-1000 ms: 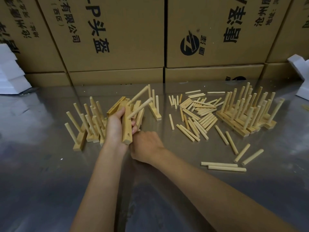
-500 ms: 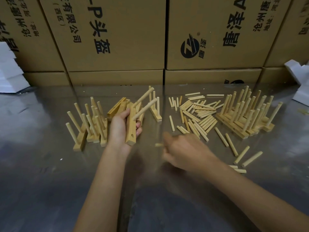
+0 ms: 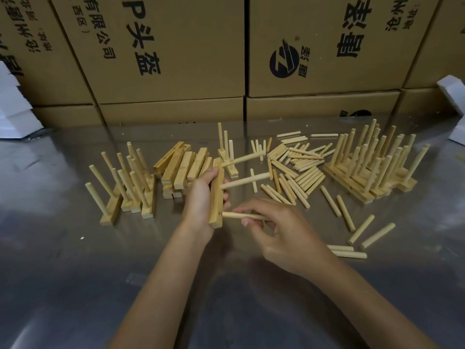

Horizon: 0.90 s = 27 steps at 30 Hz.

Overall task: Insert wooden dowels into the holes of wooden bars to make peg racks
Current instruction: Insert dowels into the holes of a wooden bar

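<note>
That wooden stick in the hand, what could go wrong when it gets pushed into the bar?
1. The light wooden dowel pinched by the right hand sits at the bottom hole of the long wooden bar; if tilted, it may jam or slip out.
2. The left hand grips the bar upright in mid-air, so a hard push could twist it.
3. The two dowels already inserted point towards the loose dowel pile and could knock it.
</note>
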{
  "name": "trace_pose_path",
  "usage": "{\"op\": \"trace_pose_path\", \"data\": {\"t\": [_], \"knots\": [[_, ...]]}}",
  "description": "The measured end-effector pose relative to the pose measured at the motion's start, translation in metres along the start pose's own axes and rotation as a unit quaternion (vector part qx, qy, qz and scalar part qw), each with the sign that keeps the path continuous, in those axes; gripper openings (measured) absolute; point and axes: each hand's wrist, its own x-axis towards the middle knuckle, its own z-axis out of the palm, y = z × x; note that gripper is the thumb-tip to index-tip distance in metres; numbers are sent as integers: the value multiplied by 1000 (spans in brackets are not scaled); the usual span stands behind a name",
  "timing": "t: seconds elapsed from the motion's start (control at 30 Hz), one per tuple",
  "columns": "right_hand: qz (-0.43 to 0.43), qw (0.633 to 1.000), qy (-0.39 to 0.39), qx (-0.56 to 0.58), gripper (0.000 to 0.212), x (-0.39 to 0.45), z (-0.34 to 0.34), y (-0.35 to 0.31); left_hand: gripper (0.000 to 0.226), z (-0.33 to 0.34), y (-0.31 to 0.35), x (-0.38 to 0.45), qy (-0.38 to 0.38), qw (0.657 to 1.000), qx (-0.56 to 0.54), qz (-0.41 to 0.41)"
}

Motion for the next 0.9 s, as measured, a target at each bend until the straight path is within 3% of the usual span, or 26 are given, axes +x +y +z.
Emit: {"op": "trace_pose_path", "data": {"t": [0.4, 0.63, 0.9], "knots": [[-66, 994, 42, -76, 21, -8, -6, -1, 31, 16, -13, -6, 8, 990, 116, 77], [11, 996, 48, 69, 18, -12, -3, 2, 36, 20, -15, -8, -16, 996, 63, 64], [48, 996, 36, 71, 13, -11, -2, 1, 34, 19, -21, -6, -10, 995, 69, 65]]}}
